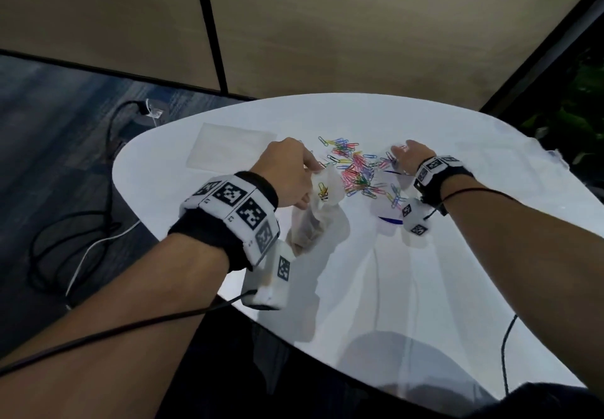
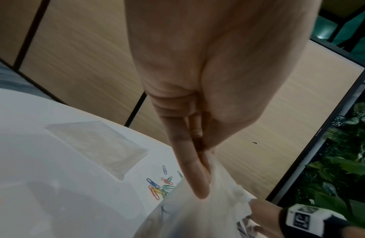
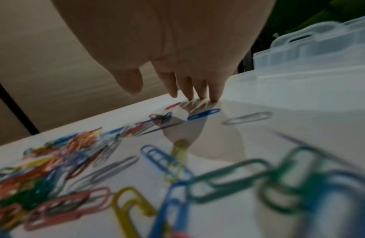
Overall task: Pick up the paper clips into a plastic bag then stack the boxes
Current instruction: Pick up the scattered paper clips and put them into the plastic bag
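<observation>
Coloured paper clips (image 1: 356, 170) lie in a loose pile on the white table (image 1: 425, 288); the right wrist view shows the pile of paper clips (image 3: 55, 161) close up. My left hand (image 1: 310, 164) pinches the mouth of a crumpled clear plastic bag (image 1: 322, 203) just left of the pile, and a few clips show inside. In the left wrist view, the fingers (image 2: 202, 185) pinch the bag's (image 2: 198, 217) edge. My right hand (image 1: 400, 152) reaches over the pile's far right side, and its straight fingertips (image 3: 214, 95) touch the table. A clear plastic box (image 3: 312, 53) stands right of that hand.
A second flat plastic bag (image 1: 228, 150) lies at the table's far left. Something clear with a blue rim (image 1: 390, 221) sits under my right wrist. Cables (image 1: 81, 239) lie on the floor left of the table. Wood-look panels stand behind, with plants (image 1: 575, 118) at the right.
</observation>
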